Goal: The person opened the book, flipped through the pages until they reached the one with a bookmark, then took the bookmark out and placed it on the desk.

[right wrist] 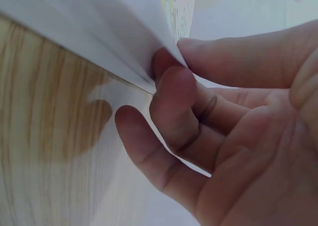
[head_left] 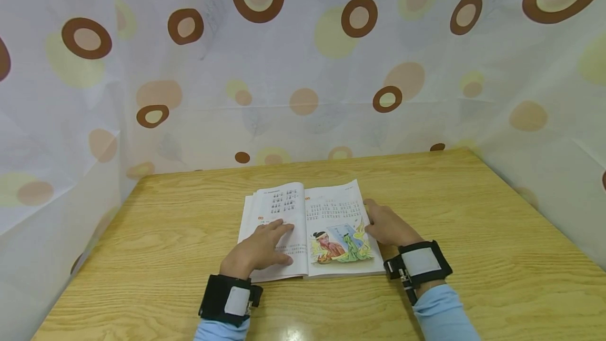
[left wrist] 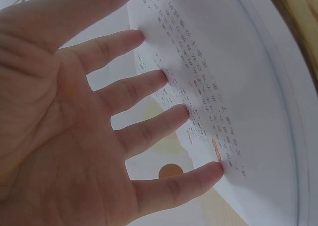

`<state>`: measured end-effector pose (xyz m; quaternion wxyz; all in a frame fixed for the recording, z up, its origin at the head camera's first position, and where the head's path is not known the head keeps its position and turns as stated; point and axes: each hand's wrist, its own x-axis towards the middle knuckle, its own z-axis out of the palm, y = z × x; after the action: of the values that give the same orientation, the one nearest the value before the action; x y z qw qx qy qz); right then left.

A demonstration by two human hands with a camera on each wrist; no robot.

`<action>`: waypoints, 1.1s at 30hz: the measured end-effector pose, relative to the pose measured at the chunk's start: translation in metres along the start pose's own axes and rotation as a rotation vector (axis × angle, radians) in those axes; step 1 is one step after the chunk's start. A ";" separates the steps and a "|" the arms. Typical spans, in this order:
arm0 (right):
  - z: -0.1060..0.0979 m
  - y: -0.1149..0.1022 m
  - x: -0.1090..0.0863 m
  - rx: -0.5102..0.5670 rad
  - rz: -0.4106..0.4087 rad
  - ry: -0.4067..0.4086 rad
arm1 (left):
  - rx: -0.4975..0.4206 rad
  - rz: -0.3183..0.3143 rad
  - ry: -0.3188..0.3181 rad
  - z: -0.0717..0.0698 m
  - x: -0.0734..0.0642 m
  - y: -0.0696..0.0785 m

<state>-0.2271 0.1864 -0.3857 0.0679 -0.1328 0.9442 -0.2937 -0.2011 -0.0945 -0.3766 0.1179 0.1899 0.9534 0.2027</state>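
An open book (head_left: 338, 193) lies on the table, printed text on both pages and a colour drawing low on the right one. My left hand (head_left: 260, 249) rests on the left page, its fingers spread and nearly straight. In the left wrist view those fingertips (left wrist: 179, 112) touch the printed paper. At the book's right edge, my right hand (head_left: 390, 225) pinches a page. The right wrist view shows the thumb (right wrist: 213, 57) on the drawing side of that page (right wrist: 134, 22) and curled fingers behind it, with the little finger lower, near the tabletop.
The wood-grained table (head_left: 180, 214) extends around the book on all sides. A pale curtain (head_left: 307, 67) with brown, yellow and peach circles rises along the back and both sides. Black straps (head_left: 229, 299) with white patches wrap both wrists, over light blue sleeves (head_left: 445, 314).
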 end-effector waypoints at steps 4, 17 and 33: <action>0.001 0.000 0.000 -0.007 -0.016 0.011 | -0.003 -0.005 -0.004 0.001 0.001 -0.001; -0.004 -0.020 0.002 0.049 -0.268 0.110 | 0.007 0.001 -0.008 0.000 0.001 -0.001; 0.023 -0.058 0.002 -0.193 -0.409 -0.197 | -0.008 -0.020 -0.031 -0.001 0.002 -0.002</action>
<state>-0.2124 0.1274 -0.3720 0.0860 -0.3551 0.9101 -0.1955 -0.2035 -0.0954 -0.3769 0.1354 0.1831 0.9525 0.2021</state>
